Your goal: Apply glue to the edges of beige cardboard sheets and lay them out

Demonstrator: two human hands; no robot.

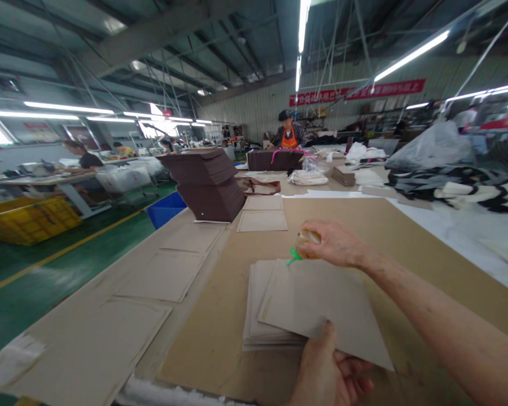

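Note:
My right hand (332,242) is closed round a small yellowish bottle (308,243) with a green tip, held over the far edge of a grey-beige sheet (322,304). The green tip is at that edge. My left hand (328,366) grips the sheet's near edge, thumb on top and fingers underneath. The sheet lies askew over a stack of similar sheets (256,316), its right part sticking out past the stack. Both rest on a brown board (211,338).
More flat sheets (156,276) lie along the table's left side. Behind them stands a tall dark brown stack (211,186). Plastic bags and striped cloth (449,186) are at the back right. A person in an orange apron (288,138) stands beyond the table.

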